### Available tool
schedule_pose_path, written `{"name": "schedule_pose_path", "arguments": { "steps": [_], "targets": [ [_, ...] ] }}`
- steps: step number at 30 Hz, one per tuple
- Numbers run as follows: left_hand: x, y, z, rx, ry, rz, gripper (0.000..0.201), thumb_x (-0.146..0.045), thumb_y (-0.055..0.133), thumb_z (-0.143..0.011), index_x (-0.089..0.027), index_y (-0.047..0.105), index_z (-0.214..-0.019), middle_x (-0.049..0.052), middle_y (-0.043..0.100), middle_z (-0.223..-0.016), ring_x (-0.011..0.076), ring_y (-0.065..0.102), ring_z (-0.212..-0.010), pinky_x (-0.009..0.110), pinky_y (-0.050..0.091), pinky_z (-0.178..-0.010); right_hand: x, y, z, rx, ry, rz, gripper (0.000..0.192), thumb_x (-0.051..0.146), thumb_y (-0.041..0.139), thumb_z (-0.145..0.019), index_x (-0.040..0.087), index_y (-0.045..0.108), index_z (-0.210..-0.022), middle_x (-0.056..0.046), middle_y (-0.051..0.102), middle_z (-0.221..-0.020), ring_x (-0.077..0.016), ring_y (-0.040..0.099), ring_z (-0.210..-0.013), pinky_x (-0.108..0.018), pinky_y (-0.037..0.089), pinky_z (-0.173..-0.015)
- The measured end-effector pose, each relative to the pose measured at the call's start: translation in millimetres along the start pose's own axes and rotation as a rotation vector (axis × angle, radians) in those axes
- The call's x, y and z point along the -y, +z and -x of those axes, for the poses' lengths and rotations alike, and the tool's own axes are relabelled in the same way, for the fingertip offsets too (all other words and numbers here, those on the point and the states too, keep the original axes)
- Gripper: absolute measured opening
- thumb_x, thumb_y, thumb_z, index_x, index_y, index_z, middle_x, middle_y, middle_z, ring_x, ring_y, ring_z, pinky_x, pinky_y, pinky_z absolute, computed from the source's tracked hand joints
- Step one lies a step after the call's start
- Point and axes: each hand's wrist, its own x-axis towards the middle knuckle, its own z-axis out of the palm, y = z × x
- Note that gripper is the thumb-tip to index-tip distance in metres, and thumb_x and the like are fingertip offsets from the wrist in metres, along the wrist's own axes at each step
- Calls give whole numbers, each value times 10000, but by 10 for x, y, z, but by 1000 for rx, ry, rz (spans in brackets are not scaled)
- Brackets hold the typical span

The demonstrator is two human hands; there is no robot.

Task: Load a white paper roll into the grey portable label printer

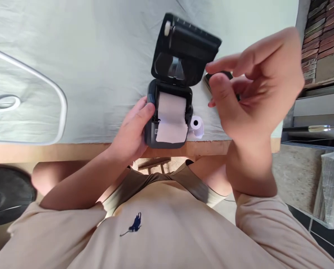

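Note:
A small black receipt printer (152, 138) is held by my left hand (133, 129), with the thumb on its left side and the other fingers mostly hidden beneath. Its lid (196, 46) stands raised, showing a white roller at one end. Inside sits a white paper roll (172, 104), and its torn loose end lies over the printer's front. My right hand (247, 78) hovers at the lid's right edge, thumb and index finger apart with nothing between them. Whether the index fingertip touches the lid, I cannot tell. Beside the printer stands a spare paper roll (197, 127).
A pale cloth (99, 74) covers the table, with a wooden front edge (71, 151). Partly behind my right hand lies a dark flat object (208, 79). At left is a white cable or tube (61, 101). A black round seat (10, 194) stands lower left; stacked bricks (327, 41) are at right.

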Motion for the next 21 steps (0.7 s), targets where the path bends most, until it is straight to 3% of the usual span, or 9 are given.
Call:
{"name": "schedule_pose_path", "arguments": {
  "steps": [2,5,7,10,15,18,21],
  "targets": [
    [6,2,-3,-22,25,-13,287,-422,622,-976,-183,737,-1086,26,729,-921,175,744,-962,235,621,-801,-7,15,-7,-7,-63,22,119,254,569,-927,211,494,-845,15,722,-981,-84,701,-812,-235,444,-515],
    [4,20,3,-5,48,-35,263,-388,605,-985,-178,727,-1086,35,717,-926,189,735,-1031,235,617,-798,-17,72,5,214,-42,208,38,283,610,-879,250,622,-894,35,747,-900,-82,597,-616,-277,408,-547],
    [-2,34,16,14,44,-43,230,-355,609,-983,-190,715,-1104,33,716,-950,187,734,-998,242,614,-764,-3,115,11,369,33,377,145,328,609,-862,295,665,-991,18,738,-844,-125,586,-625,-304,376,-574],
    [-6,46,31,0,36,-49,191,-313,645,-959,-195,724,-1087,23,711,-913,136,697,-814,207,588,-690,30,179,8,464,98,542,299,345,638,-821,325,662,-1118,-5,724,-827,-191,605,-694,-305,346,-586],
    [18,46,27,-23,53,-113,188,-339,692,-908,-235,739,-1058,32,703,-898,148,650,-769,208,547,-625,52,261,1,419,44,506,319,341,669,-800,312,663,-1118,-19,684,-750,-154,515,-609,-287,375,-581],
    [20,53,27,-36,50,-100,207,-340,653,-934,-217,735,-1078,31,710,-920,143,666,-787,203,544,-633,109,172,16,370,30,437,375,257,664,-765,341,658,-1131,10,656,-689,-125,457,-558,-285,363,-567],
    [13,50,17,-38,42,-36,209,-318,594,-972,-189,723,-1073,21,724,-956,140,703,-861,221,587,-735,118,-36,8,326,-12,149,329,190,653,-760,331,634,-1057,59,718,-902,-52,429,-520,-272,356,-527]
  ]
}}
